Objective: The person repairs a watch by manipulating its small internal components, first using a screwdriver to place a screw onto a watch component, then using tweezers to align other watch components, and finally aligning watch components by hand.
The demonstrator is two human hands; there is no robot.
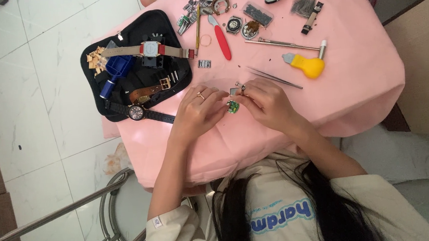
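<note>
Seen from above, at a small table under a pink cloth [352,92]. Left hand [199,111] curled, fingertips pinched on the small green watch movement [232,106] from its left side. Right hand [268,102] curled too, fingertips closing on the same movement from the right and above; a tiny grey square part [234,91] sits just above the movement, touching or nearly touching the right fingertips — cannot tell which. Movement held low over the cloth, near the table's front edge, between the two hands.

Everything else placed from that movement. Just up and to the right, slim tweezers [274,77] lying on a slant. Farther up and right, a yellow-handled tool [308,66] with a thin metal rod [282,44] beyond it. Straight up, a red-handled knife [222,40], a pencil [197,29] beside it, and a round watch case [233,24] near the table's far edge. Up and left, a short piece of metal bracelet links [204,63]. To the left, a black tool pouch [136,65] hanging partly over the table edge, carrying a square-faced watch with a red and tan strap [153,50], a blue tool [117,72] and a brown strap with a buckle [150,91]. Directly left, just beside the left wrist — a dark round watch on a black strap [137,112].
</note>
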